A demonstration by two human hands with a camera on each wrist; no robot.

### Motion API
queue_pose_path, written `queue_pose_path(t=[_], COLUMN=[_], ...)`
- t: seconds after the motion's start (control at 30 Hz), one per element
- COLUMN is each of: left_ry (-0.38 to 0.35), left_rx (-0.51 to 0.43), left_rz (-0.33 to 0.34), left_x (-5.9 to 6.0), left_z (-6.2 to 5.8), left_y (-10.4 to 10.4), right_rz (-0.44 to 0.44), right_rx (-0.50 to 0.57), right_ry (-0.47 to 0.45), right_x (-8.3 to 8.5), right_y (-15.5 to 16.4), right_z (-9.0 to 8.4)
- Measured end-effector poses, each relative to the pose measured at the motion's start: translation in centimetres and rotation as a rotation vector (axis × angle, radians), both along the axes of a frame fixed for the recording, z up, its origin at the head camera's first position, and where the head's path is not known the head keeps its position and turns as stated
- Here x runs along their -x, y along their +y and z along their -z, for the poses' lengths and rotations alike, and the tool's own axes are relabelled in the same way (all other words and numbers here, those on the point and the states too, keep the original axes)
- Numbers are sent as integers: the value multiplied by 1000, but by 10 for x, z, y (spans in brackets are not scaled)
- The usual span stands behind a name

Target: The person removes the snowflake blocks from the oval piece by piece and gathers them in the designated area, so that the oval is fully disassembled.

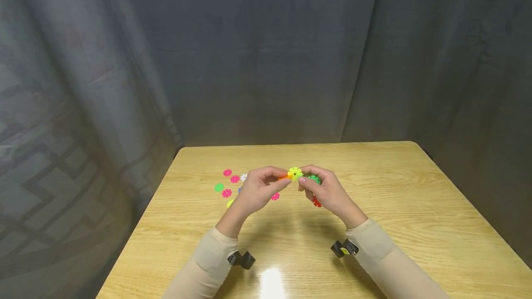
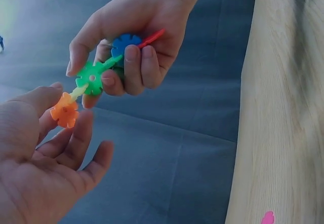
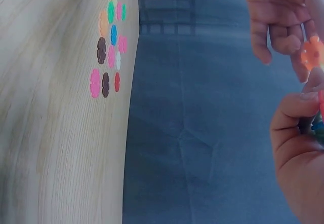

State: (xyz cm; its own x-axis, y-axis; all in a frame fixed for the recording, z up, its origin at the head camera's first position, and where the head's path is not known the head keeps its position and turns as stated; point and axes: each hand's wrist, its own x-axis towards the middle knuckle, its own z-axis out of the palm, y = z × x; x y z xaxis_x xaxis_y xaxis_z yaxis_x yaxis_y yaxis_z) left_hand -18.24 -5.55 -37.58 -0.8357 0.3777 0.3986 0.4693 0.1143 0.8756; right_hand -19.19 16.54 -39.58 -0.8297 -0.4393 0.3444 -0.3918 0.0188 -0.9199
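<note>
Both hands are raised over the table, joined by a short chain of slotted plastic flower discs. My left hand [image 1: 259,190] pinches the orange disc [image 2: 65,111] between thumb and fingers. The yellow disc [image 1: 295,173] is slotted to it, facing up between the hands. My right hand [image 1: 328,190] holds the rest of the chain, its thumb and fingertips near the green disc [image 2: 91,78]. Other fingers curl about the blue disc [image 2: 124,42] and the red disc [image 2: 153,37], which sticks out by the palm. Fingers hide parts of the chain.
Loose flower discs lie on the wooden table [image 1: 395,188], left of and beneath the left hand: several pink discs [image 1: 226,193], a green disc [image 1: 219,187] and a white disc [image 1: 244,177] among them. In the right wrist view brown discs [image 3: 102,50] also show. Grey curtains [image 1: 257,59] surround the table.
</note>
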Motion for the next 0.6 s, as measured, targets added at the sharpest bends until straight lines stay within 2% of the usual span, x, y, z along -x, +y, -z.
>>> queue_pose_path(t=[0.3, 0.6], left_ry=[21, 47], left_rx=[-13, 16], left_rz=[30, 23], left_x=[4, 4], left_z=[3, 2], left_y=[-3, -4], right_rz=[19, 15], right_rx=[-5, 8], right_ry=[-10, -7], right_x=[0, 0], right_y=[-1, 1], right_z=[1, 3])
